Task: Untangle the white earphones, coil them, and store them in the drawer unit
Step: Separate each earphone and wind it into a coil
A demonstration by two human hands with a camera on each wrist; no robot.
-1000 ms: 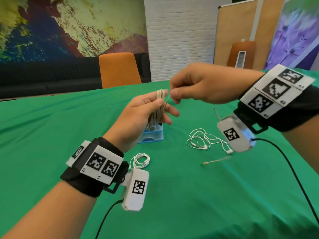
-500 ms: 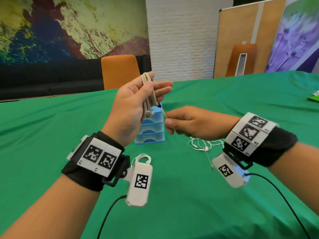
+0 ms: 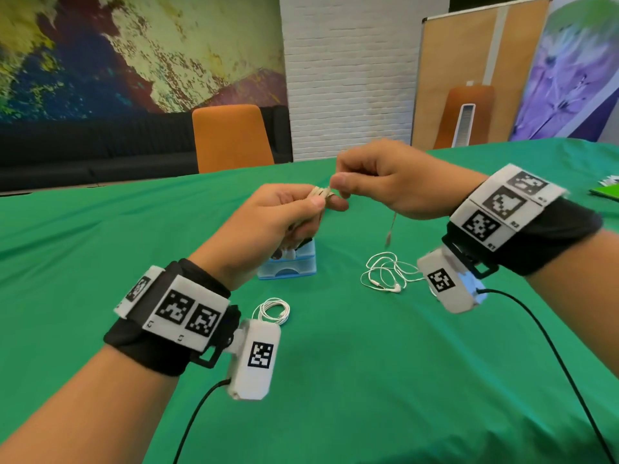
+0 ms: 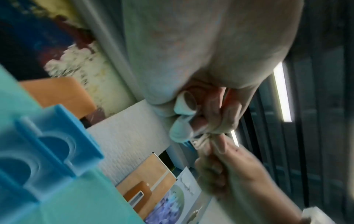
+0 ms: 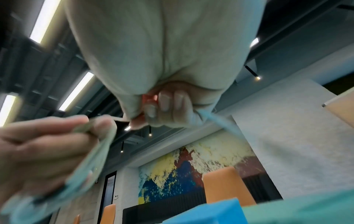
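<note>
My left hand (image 3: 303,209) grips a coil of white earphone cable (image 3: 320,193) above the blue drawer unit (image 3: 294,267). The two earbuds (image 3: 287,253) hang under its palm, and they show clearly in the left wrist view (image 4: 184,106). My right hand (image 3: 340,187) pinches the free end of that cable just right of the coil. The plug (image 3: 388,236) dangles below it. In the right wrist view the right fingertips (image 5: 151,112) hold the strand leading to the left hand (image 5: 47,151).
A tangled white earphone set (image 3: 385,276) lies on the green tablecloth (image 3: 368,380) right of the drawer unit. A coiled set (image 3: 272,311) lies near my left wrist. An orange chair (image 3: 231,139) stands behind the table. Black camera cables trail from both wrists.
My right hand has risen from below the left hand to the top of the coil, carrying the free cable end. The left hand dropped lower and tipped forward.
</note>
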